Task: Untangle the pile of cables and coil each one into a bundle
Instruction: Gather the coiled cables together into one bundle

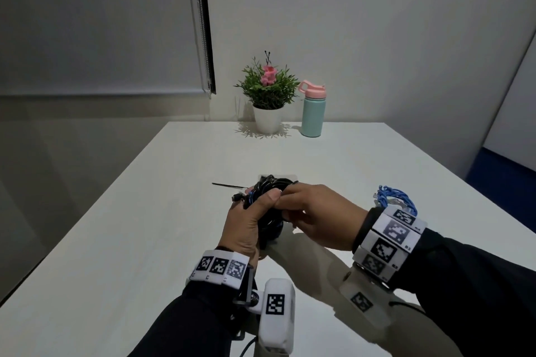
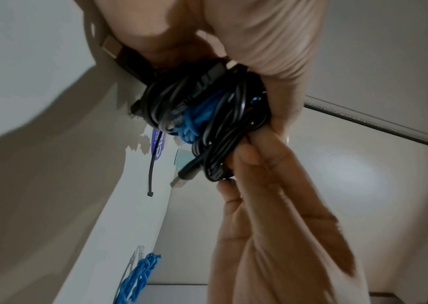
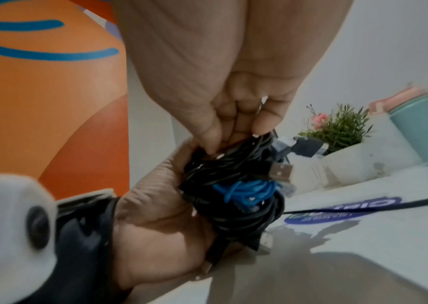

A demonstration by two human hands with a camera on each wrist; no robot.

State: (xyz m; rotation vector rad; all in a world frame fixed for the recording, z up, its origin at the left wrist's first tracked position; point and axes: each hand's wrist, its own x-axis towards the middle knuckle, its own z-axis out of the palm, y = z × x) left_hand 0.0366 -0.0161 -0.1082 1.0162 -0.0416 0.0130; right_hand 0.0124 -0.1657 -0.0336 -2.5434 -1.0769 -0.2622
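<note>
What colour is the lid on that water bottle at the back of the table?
Pink; the lid tops a mint-green bottle. The head view shows it best.

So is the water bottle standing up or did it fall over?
Standing up. The teal water bottle sits upright on the white table, pink lid on top, beside the potted plant.

Dim, even room light; soft shadows fall on the white matte table (image 1: 145,226) beneath the arms. Wrist views blurred, strongly warped at edges (near skin unfocused).
</note>
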